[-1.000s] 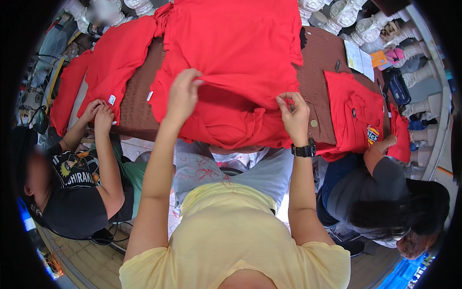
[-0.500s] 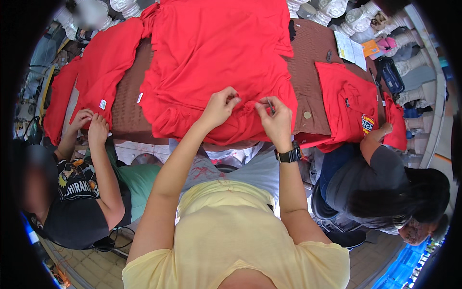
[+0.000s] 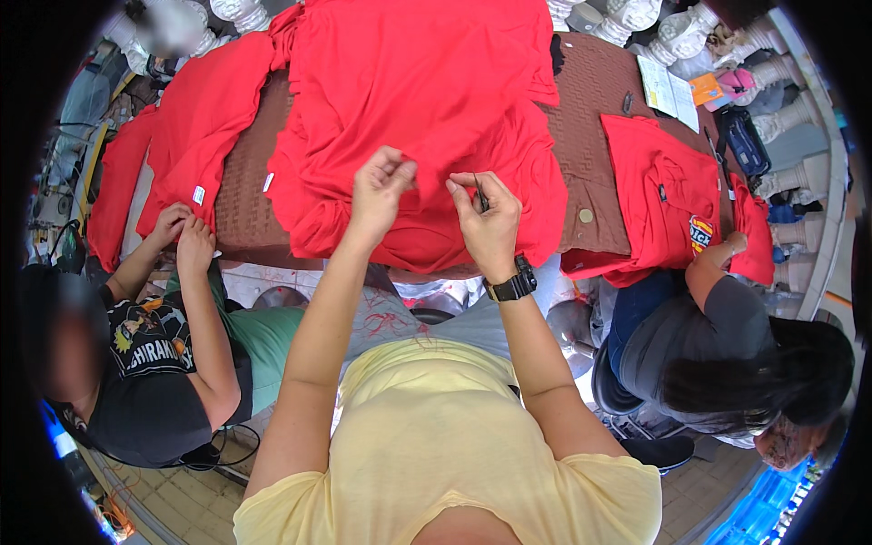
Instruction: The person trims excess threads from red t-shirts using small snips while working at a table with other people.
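A large heap of red shirts (image 3: 422, 91) lies in front of me, its near edge bunched toward my lap. Just over that edge my left hand (image 3: 377, 195) is raised, thumb and fingers pinched together; what they hold, if anything, is too small to make out. A short gap to the right, my right hand (image 3: 492, 222) grips small dark thread snips (image 3: 481, 195), their thin tip pointing away from me. Both hands are apart, with red cloth behind them. A black watch is on my right wrist.
A brown textured cloth (image 3: 595, 73) covers the table. To my left a person's hands (image 3: 186, 234) work at a red shirt (image 3: 204, 109); on my right another person's hand (image 3: 734, 242) rests by a red shirt (image 3: 668, 182). An open notebook (image 3: 669, 94) and dark blue pouch (image 3: 747, 143) lie far right.
My hands have risen off the bunched near edge of the shirts and moved left and slightly farther out. The snips are still in my right hand.
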Demonstrator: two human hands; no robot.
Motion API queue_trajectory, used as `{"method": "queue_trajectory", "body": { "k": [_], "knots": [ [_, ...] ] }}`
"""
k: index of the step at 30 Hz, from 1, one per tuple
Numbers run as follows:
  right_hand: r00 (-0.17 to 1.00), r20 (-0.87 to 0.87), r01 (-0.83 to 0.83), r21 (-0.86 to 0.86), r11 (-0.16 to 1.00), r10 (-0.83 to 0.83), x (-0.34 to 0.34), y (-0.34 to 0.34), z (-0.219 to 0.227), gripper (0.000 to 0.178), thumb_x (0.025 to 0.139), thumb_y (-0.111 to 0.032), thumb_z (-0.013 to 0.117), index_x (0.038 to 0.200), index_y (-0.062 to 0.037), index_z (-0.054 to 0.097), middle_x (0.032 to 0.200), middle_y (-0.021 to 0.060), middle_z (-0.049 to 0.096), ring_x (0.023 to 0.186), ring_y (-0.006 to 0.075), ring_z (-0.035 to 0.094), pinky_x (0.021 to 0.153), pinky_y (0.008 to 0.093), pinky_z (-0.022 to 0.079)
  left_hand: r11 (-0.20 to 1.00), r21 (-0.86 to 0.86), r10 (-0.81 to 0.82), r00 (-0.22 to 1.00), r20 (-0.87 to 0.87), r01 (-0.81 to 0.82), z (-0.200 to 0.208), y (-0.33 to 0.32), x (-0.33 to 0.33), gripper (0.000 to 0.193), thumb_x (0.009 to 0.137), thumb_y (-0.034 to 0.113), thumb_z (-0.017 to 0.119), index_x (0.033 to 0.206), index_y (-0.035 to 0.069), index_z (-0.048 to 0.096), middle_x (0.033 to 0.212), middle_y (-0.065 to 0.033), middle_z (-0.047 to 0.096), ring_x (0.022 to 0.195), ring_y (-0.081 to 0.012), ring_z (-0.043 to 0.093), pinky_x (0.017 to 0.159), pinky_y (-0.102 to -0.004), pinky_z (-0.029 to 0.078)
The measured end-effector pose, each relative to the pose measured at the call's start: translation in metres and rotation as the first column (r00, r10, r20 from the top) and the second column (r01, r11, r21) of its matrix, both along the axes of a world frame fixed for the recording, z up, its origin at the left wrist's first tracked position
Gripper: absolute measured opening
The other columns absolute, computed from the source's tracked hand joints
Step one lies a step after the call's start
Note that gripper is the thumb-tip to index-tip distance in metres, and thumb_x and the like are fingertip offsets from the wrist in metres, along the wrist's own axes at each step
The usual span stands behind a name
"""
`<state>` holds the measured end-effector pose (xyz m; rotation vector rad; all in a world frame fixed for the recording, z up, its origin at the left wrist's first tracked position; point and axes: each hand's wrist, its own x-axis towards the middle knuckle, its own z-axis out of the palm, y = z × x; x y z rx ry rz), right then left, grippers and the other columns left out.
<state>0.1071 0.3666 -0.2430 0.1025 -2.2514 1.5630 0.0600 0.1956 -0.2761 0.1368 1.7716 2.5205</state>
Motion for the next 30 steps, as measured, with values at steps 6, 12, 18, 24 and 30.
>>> {"method": "queue_trajectory", "body": {
  "k": [6, 12, 18, 24, 30],
  "knots": [
    [1.000, 0.012, 0.028, -0.080, 0.996, -0.027, -0.007, -0.001, -0.001, 0.019, 0.086, -0.007, 0.077, 0.103, -0.0020, 0.070, 0.089, 0.0018, 0.068, 0.064, 0.0041, 0.049, 0.052, 0.0210, 0.036, 0.971, 0.235, -0.062, 0.993, 0.096, 0.038, 0.018, -0.015, 0.004, 0.016, 0.106, 0.011, 0.049, 0.122, 0.009, 0.048, 0.117, -0.0047, 0.065, 0.115, -0.0159, 0.063, 0.101, -0.0387, 0.049],
    [0.987, 0.023, -0.157, -0.092, 0.983, 0.160, -0.002, -0.027, 0.003, 0.052, 0.078, -0.017, 0.083, 0.119, 0.0005, 0.056, 0.106, 0.0153, 0.068, 0.095, 0.0260, 0.068, 0.065, 0.0311, 0.051, 0.929, 0.364, -0.083, 0.996, 0.007, 0.075, 0.030, -0.010, 0.014, 0.018, 0.103, 0.010, 0.050, 0.120, 0.008, 0.046, 0.125, -0.0098, 0.062, 0.119, -0.0211, 0.062, 0.102, -0.0420, 0.049],
    [0.998, -0.008, -0.055, -0.266, 0.962, 0.055, -0.007, -0.048, -0.018, 0.019, 0.083, 0.002, 0.068, 0.101, -0.0004, 0.062, 0.095, 0.0058, 0.067, 0.057, 0.0048, 0.048, 0.050, 0.0238, 0.038, 0.911, 0.392, -0.075, 0.985, -0.158, 0.132, 0.065, -0.007, 0.015, 0.016, 0.104, 0.011, 0.050, 0.119, 0.008, 0.048, 0.126, -0.0125, 0.062, 0.118, -0.0253, 0.063, 0.100, -0.0442, 0.052],
    [0.969, -0.244, -0.064, -0.123, 0.990, 0.033, -0.015, -0.054, 0.011, 0.038, 0.075, 0.004, 0.071, 0.111, -0.0038, 0.061, 0.087, 0.0029, 0.062, 0.062, 0.0092, 0.051, 0.051, 0.0236, 0.037, 0.857, 0.488, -0.110, 0.984, -0.143, 0.166, 0.085, -0.015, 0.019, 0.019, 0.103, 0.010, 0.050, 0.122, 0.008, 0.048, 0.133, -0.0145, 0.059, 0.122, -0.0292, 0.061, 0.102, -0.0481, 0.052],
    [0.969, -0.190, 0.091, -0.329, 0.940, -0.160, -0.025, -0.043, -0.001, 0.032, 0.075, 0.010, 0.064, 0.104, -0.0029, 0.067, 0.083, 0.0063, 0.057, 0.064, 0.0110, 0.049, 0.054, 0.0272, 0.037, 0.868, 0.488, 0.060, 0.953, -0.296, 0.097, 0.102, -0.033, 0.013, 0.016, 0.103, 0.008, 0.052, 0.119, 0.007, 0.052, 0.122, -0.0114, 0.065, 0.117, -0.0246, 0.063, 0.100, -0.0494, 0.053]
  ]
}}
